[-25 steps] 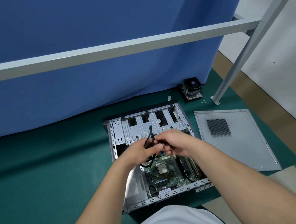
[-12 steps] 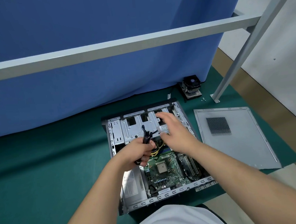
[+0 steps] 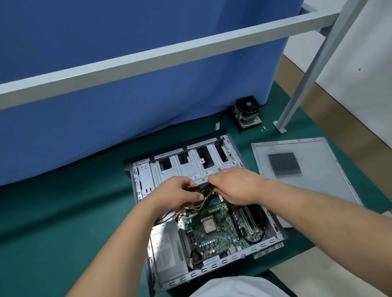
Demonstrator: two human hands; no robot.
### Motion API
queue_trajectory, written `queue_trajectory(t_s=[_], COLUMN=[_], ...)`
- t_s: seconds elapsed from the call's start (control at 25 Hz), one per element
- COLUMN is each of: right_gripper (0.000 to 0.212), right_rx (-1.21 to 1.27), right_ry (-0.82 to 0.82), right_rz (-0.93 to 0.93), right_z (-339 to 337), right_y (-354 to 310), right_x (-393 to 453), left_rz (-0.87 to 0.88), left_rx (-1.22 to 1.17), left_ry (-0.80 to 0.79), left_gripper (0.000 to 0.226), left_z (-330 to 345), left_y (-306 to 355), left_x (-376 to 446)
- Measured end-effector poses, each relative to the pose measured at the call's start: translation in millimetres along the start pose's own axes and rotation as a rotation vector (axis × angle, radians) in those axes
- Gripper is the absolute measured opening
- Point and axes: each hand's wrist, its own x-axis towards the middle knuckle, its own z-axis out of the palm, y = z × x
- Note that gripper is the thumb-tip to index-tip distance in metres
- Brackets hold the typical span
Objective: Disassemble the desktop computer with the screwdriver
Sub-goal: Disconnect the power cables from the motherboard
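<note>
the desktop computer case lies open on its side on the green mat, just in front of the person. both hands meet over its far half: the left hand curls around a bundle of black cables, and the right hand pinches the same bundle from the other side. yellow wires trail down toward the green motherboard. the silver power supply sits in the near left corner. the side panel lies flat to the right, apart from the case. a cpu cooler rests far right by the blue curtain, a few screws just beside it. no screwdriver in view.
</note>
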Motion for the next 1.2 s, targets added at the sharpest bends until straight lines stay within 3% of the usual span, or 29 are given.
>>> queue_trajectory(t_s=[0.12,0.32,0.4,0.56,0.64,0.76,0.88,1.08,1.2], right_gripper=[0.022,0.032,0.031,0.034,0.037,0.042,0.047,0.048,0.054], right_rx=[0.14,0.33,0.357,0.449,0.5,0.691,0.864,0.955,0.906], right_ry=[-0.05,-0.046,-0.019,0.094,0.122,0.045,-0.012,0.13,0.099], right_rz=[0.054,0.193,0.239,0.503,0.704,0.919,1.012,1.084,1.082], right_z=[2.2,0.8,-3.4,-11.0,-3.1,20.1,42.0,57.5,70.6], right_y=[11.2,35.9,50.5,113.9,153.1,195.3,224.1,263.6,271.9], right_x=[0.3,-0.8,-0.5,2.5,8.2,35.6,83.4,152.8,168.8], left_rz=[0.108,0.09,0.112,0.239,0.252,0.082,0.124,0.216,0.222], left_rx=[-0.172,-0.171,-0.184,-0.003,0.248,0.668,0.906,0.999,1.013], left_ry=[0.08,-0.072,-0.052,0.341,0.533,0.64,0.831,0.944,0.954], left_gripper=[0.019,0.021,0.03,0.032,0.034,0.043,0.041,0.038,0.038], left_z=[-3.9,-12.6,-13.8,-27.7,-40.1,-40.9,-28.7,-26.5,-25.3], left_y=[1.7,22.3,37.4,48.3,43.0,34.5,25.0,6.7,2.8], left_x=[16.1,56.6,74.3,113.5,136.5,160.0,168.7,179.1,182.5])
